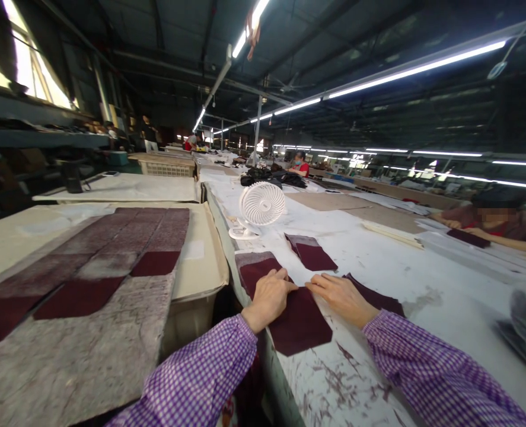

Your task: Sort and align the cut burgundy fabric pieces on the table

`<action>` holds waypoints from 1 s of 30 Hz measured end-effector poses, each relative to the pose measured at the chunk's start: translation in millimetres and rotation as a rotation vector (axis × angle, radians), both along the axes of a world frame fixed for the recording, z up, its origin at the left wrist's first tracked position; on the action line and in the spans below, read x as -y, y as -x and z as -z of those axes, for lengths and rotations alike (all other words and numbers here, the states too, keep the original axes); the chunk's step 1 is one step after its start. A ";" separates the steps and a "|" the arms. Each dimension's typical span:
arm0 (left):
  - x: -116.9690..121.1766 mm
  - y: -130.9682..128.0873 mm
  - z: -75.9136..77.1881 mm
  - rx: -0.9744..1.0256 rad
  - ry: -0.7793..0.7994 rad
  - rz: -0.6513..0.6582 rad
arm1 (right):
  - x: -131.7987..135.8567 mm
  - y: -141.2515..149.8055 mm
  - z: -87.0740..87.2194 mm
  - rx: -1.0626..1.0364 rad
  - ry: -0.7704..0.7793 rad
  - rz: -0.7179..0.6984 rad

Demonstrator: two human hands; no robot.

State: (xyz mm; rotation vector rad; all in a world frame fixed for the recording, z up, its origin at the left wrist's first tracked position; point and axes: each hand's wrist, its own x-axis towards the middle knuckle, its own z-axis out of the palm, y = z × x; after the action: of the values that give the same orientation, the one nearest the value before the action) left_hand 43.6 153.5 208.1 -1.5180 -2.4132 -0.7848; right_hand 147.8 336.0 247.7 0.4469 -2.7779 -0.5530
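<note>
Maroon cloth lies under both hands: a cut fabric piece (299, 323) spread flat on the white worktable (423, 279), near its left edge. The left hand (269, 296) rests on the piece's upper left part, fingers bent and pressing down on the cloth, not closed around it. The right hand (340, 296) lies flat and loose beside it, fingertips pointing toward the left hand at the piece's top edge; whether it pinches the cloth there is hard to make out. Both wrists come out of purple checked sleeves (427, 373), which are cut off by the bottom of the view. Under the right hand a second maroon piece (381, 301) shows only partly, the rest hidden by the hand and forearm. Just beyond the hands lie a third piece (254, 270) with a pale backing edge and a smaller stack (311, 255). Farther up the table stands a small white fan (260, 207). To the left, across a dark gap, a neighbouring table carries a patchwork of maroon and grey felt panels (89, 284). At the far right, a co-worker (498, 222) leans over the table, partly cut off by the frame.
</note>
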 end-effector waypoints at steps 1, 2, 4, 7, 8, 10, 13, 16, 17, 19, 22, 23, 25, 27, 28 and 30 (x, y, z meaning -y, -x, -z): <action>0.2 -0.3 0.3 -0.003 -0.002 0.001 | 0.0 -0.8 -1.0 -0.010 0.088 0.032; 0.2 -0.6 0.8 -0.006 -0.006 0.001 | 0.8 -1.1 -1.5 -0.022 0.188 0.058; 0.1 -1.4 1.5 -0.013 -0.011 -0.003 | 4.9 -0.4 -0.4 -0.021 0.352 0.061; 0.1 -2.4 0.6 -0.026 -0.005 -0.015 | 15.3 1.6 5.8 0.025 0.458 0.028; 0.6 -2.1 -0.3 -0.023 -0.007 -0.010 | 18.6 1.9 8.1 0.046 0.488 0.027; 3.5 0.2 -2.4 0.015 -0.015 0.012 | 23.5 1.7 11.8 0.082 0.536 0.039; 14.9 7.7 -3.8 0.070 -0.029 0.007 | 25.6 0.6 13.4 0.119 0.550 0.050; 32.9 15.1 -1.4 0.046 -0.066 -0.012 | 26.2 -0.5 11.5 0.141 0.547 0.049; 39.0 16.7 0.1 0.038 -0.086 -0.007 | 26.9 -0.8 10.5 0.151 0.546 0.053; 49.4 18.2 3.1 0.038 -0.126 -0.004 | 29.4 -1.7 8.4 0.175 0.529 0.068; 58.7 18.5 6.6 0.064 -0.173 -0.003 | 34.4 -2.7 5.4 0.209 0.433 0.090; 60.3 18.6 7.5 0.076 -0.187 -0.001 | 36.2 -2.8 4.3 0.217 0.380 0.097; 62.1 19.3 9.0 0.097 -0.207 0.009 | 40.3 -2.1 1.5 0.221 0.284 0.112; 63.0 20.5 11.0 0.100 -0.228 0.016 | 45.5 -0.3 -2.3 0.230 0.197 0.133; 63.2 21.3 12.4 0.096 -0.239 0.018 | 48.5 1.0 -4.7 0.240 0.151 0.145; 63.7 22.9 15.5 0.081 -0.267 0.024 | 55.2 4.4 -9.9 0.273 0.046 0.167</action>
State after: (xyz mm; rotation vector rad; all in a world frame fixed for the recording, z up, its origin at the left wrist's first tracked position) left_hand 20.7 89.8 192.6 -1.4375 -2.2376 -1.1420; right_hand 143.4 280.8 257.6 0.3009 -3.1034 -0.4953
